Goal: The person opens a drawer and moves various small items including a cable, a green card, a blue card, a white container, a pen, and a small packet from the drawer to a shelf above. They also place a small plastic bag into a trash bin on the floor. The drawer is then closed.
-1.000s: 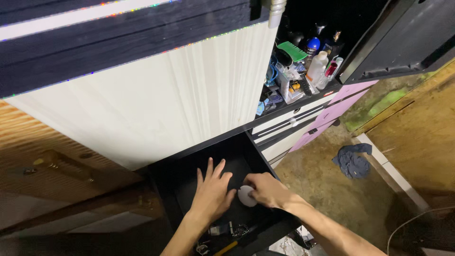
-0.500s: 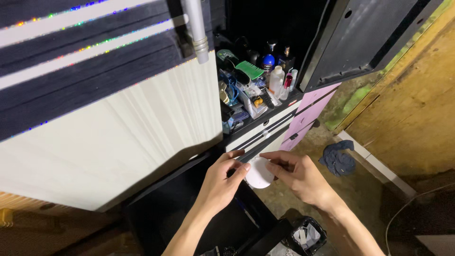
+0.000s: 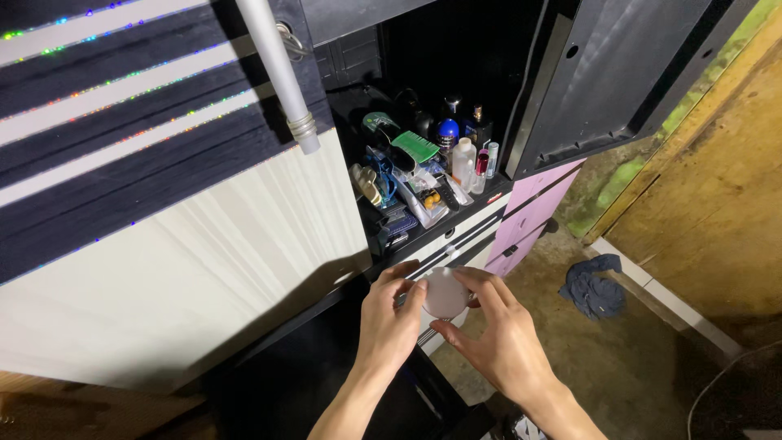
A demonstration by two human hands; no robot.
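Rough concrete floor [image 3: 603, 367] down below with a crumpled blue-grey rag [image 3: 593, 290] lying on it, plywood wall on the right, and a big cabinet filling most of the view. Both hands are up in front of the cabinet holding a small round white disc [image 3: 445, 293], looks like smooth matte plastic, maybe a lid or a little puck. Left hand [image 3: 389, 324] pinches its left edge with thumb and fingertips, right hand [image 3: 503, 336] cups the other side with fingers spread around the rim, so it's a two-handed fingertip hold, probably to keep the flat face turned toward the camera. It sits above the open black drawer [image 3: 326, 367], just in front of the white and pink drawer fronts [image 3: 529, 212]. Behind it the open shelf [image 3: 423, 183] is crammed: a green comb, a white bottle, a blue-capped one, cables and small boxes, all packed tight. Cabinet door [image 3: 163, 236] is white ribbed panel with dark bands and glittery strips, plus a silver tubular handle [image 3: 281, 77].
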